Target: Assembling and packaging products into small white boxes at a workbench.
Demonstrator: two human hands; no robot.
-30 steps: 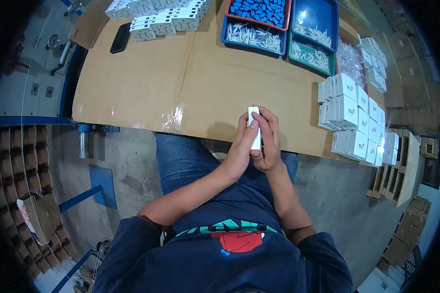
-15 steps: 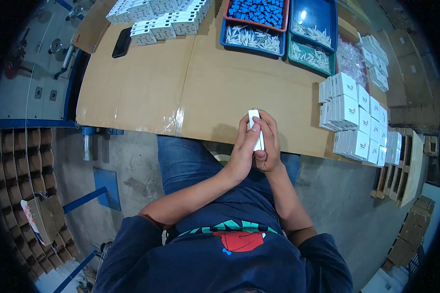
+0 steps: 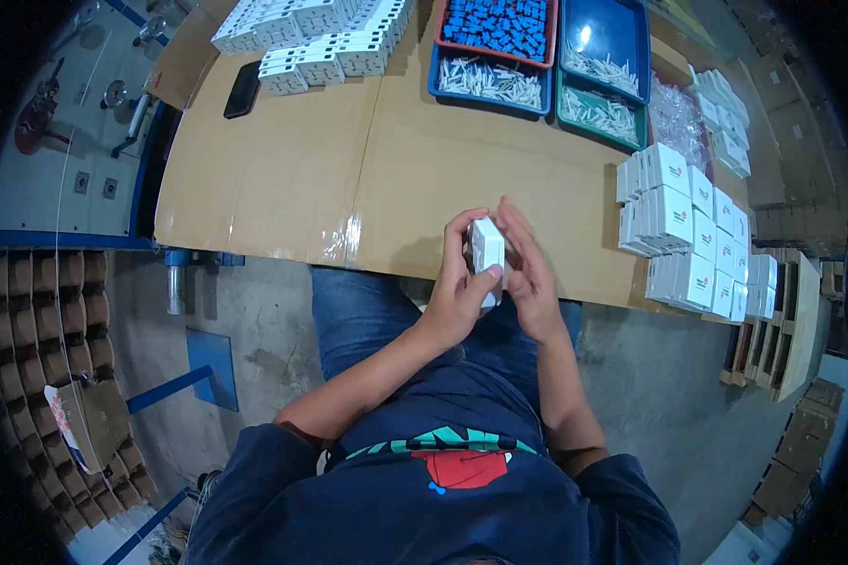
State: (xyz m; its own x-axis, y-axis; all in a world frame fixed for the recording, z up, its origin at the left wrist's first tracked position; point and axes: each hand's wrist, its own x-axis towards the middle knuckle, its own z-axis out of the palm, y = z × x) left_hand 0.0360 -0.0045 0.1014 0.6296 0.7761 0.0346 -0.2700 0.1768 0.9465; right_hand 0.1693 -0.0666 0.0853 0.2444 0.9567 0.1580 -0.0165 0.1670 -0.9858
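"Fingers first! The left hand has its own clamped on a white box, curled behind it, thumb across the near side."

"And where does that box sit?"

"Off the tabletop, tilted, right between the two hands, by the near edge!"

"What about the right hand?"

"Just right of the box, fingers stretched out, close together, tips blurred. No grip there; whether the thumb touches, I can't tell."

"Sweep the cardboard-covered table for us, from the left!"

"Black phone lying flat, and just beside it, rows of white blocks!"

"Then trays, plenty of them!"

"A red tray heaped with blue pieces, and on its near side a blue tray full of white pegs. Next along, another blue tray, pegs at its near end, and a green tray nearer still, pegs in that too!"

"And far right?"

"Clear plastic bags, then stacked boxes, white with printed faces, along the table's right side. Beyond them, wooden pallets!"
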